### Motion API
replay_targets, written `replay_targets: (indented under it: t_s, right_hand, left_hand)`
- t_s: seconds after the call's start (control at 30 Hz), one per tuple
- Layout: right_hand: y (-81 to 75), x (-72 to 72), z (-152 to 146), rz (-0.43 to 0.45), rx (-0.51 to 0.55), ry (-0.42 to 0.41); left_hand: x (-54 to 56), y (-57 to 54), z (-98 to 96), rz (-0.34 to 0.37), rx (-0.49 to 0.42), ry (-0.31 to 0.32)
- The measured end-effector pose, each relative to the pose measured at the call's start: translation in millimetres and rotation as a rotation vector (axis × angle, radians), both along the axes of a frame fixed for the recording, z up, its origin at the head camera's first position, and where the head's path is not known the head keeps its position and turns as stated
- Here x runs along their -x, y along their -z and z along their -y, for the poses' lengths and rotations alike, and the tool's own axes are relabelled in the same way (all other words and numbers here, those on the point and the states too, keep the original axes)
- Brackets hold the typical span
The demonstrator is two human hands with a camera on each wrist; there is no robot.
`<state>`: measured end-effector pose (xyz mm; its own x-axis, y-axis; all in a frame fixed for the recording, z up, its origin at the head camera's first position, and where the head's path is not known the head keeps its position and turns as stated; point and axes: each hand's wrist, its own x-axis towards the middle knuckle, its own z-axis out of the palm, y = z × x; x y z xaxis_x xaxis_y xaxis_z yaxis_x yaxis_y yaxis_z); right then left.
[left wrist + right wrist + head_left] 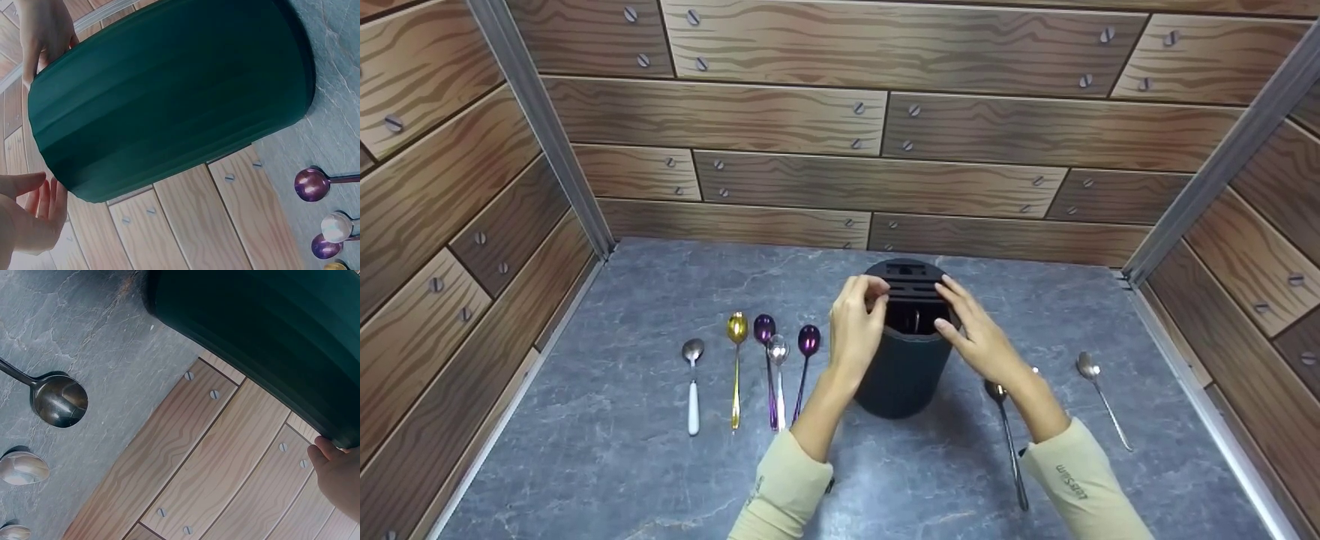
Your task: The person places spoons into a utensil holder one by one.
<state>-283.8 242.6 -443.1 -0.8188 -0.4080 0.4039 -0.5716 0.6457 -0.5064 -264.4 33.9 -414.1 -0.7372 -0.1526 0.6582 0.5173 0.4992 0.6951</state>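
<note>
A dark green cylindrical utensil holder stands upright on the table, its black top crossed by slots. A large opening shows at the near side, with a thin bright edge inside that I cannot identify. My left hand is at the holder's left rim, fingers bent loosely over the top. On the right rim rest the spread fingers of my right hand. The left wrist view shows the holder's ribbed side and the left hand by its rim. Fingertips of the right hand touch the rim in the right wrist view.
Left of the holder lie a white-handled spoon, a gold spoon, two purple spoons and a silver spoon. To the right are a dark spoon, a silver spoon and another spoon. Wood-patterned walls enclose the table.
</note>
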Motion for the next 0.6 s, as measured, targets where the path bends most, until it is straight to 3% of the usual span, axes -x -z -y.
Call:
replay_targets:
  t_s: [0.6]
  right_hand:
    - [-0.9, -0.7, 0.5, 0.015, -0.006, 0.002]
  left_hand:
    - [4.5, 10.7, 19.2, 0.003, -0.111, 0.011]
